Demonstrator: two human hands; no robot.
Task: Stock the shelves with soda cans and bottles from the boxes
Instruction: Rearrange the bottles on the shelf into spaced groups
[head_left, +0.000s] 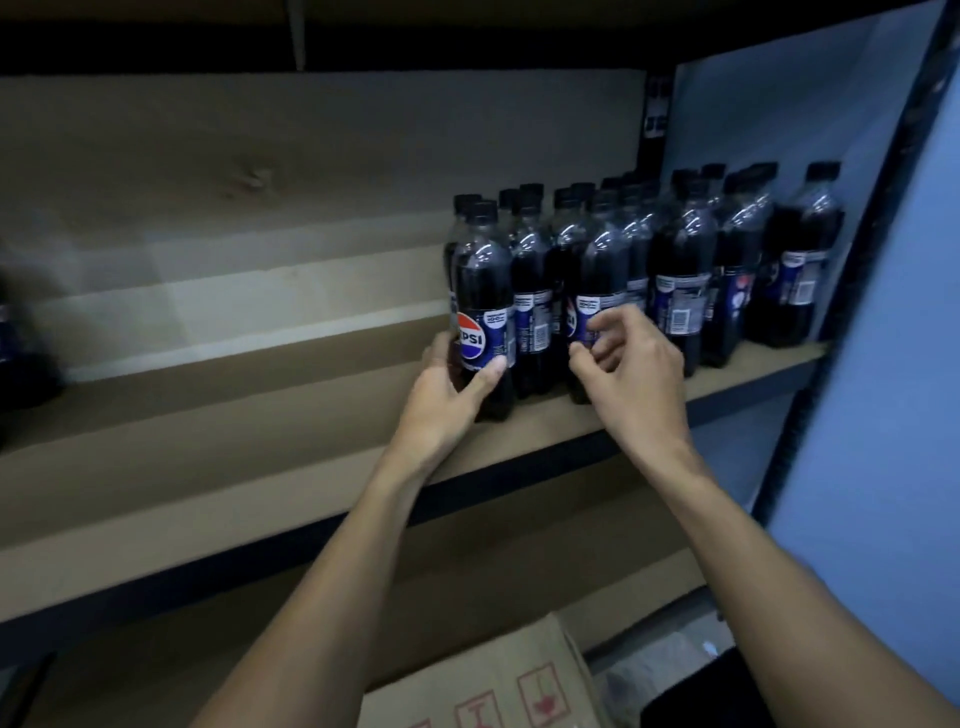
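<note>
Several dark cola bottles (680, 275) with black caps stand in rows on the right part of a wooden shelf (234, 441). My left hand (447, 395) grips the lower body of the front left bottle (483, 291), which stands upright on the shelf with its logo facing me. Just right of it, my right hand (628, 364) hovers with loosely curled fingers in front of the second front bottle (602, 280), fingertips at its label. I cannot tell whether it touches the bottle.
A cardboard box (498, 680) with red handling symbols sits below the shelf. A blurred dark bottle (21, 358) shows at the far left edge. A black metal upright (852, 291) and a blue wall (883, 415) bound the shelf on the right.
</note>
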